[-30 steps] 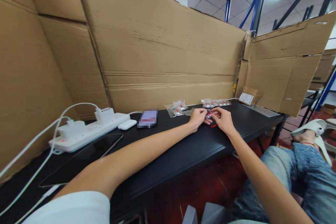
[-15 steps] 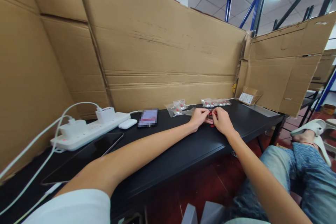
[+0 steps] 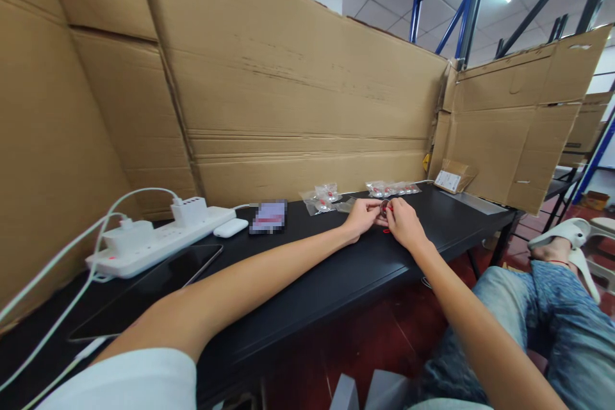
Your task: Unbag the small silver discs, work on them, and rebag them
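Observation:
Above the black table (image 3: 298, 282), both hands meet at a small round item (image 3: 384, 206), dark and shiny with red on it. My left hand (image 3: 360, 218) has its fingers closed around the item's left side. From the right, my right hand (image 3: 402, 220) pinches it near the red part. A bit of red cord (image 3: 386, 230) hangs just below the fingers. The item's exact kind is too small to make out. Left of my left hand lie clear bags (image 3: 323, 200) with silvery and red pieces inside. More such bags (image 3: 393, 189) lie behind my right hand.
A white power strip (image 3: 158, 243) with chargers and cables, a tablet (image 3: 148, 295), a white case (image 3: 230, 228) and a phone (image 3: 268, 216) lie on the left. Cardboard walls (image 3: 307, 96) enclose the table. A labelled brown packet (image 3: 454, 176) stands far right. Another person's legs (image 3: 542, 307) show at right.
My right fingers have shifted slightly, and more of the round item's dark face shows between the hands. The whole view has moved a little; the bags stay in place.

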Tool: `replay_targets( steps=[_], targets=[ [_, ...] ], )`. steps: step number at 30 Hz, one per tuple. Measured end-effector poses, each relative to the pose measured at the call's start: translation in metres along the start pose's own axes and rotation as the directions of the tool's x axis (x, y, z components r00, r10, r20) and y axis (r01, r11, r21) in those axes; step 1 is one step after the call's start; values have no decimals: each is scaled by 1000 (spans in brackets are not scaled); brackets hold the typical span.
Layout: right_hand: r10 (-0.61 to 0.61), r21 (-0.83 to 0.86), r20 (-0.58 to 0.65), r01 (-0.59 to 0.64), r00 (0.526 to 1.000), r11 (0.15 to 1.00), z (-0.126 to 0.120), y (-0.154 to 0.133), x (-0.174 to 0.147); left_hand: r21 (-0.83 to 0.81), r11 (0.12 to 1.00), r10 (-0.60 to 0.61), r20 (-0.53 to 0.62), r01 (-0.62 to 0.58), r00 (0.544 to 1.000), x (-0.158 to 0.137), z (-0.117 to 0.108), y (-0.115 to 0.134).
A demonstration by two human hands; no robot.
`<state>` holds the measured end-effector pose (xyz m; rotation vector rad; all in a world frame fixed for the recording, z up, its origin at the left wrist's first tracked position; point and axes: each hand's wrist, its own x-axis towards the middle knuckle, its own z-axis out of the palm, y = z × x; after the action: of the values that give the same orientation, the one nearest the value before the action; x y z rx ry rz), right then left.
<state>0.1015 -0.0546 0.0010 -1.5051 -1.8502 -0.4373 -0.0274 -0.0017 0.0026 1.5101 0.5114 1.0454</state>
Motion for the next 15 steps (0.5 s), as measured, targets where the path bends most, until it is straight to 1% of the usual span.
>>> replay_targets(
  steps=[4, 9, 11, 15],
  targets=[
    [-16, 25, -14, 16, 1000, 1000, 0, 1, 0, -1, 1000, 14, 25, -14, 1000, -1, -2, -1],
    [-45, 59, -34, 47, 998, 997, 0, 2, -1, -27, 999, -22, 27, 23, 999, -3, -2, 0],
    [-56, 91, -49, 60, 997, 994, -1, 1, -2, -32, 999, -35, -1, 35, 999, -3, -2, 0],
    [-101, 137, -58, 108, 993, 985, -3, -1, -2, 4, 999, -45, -118, 46, 992, -1, -3, 0]
  ],
)
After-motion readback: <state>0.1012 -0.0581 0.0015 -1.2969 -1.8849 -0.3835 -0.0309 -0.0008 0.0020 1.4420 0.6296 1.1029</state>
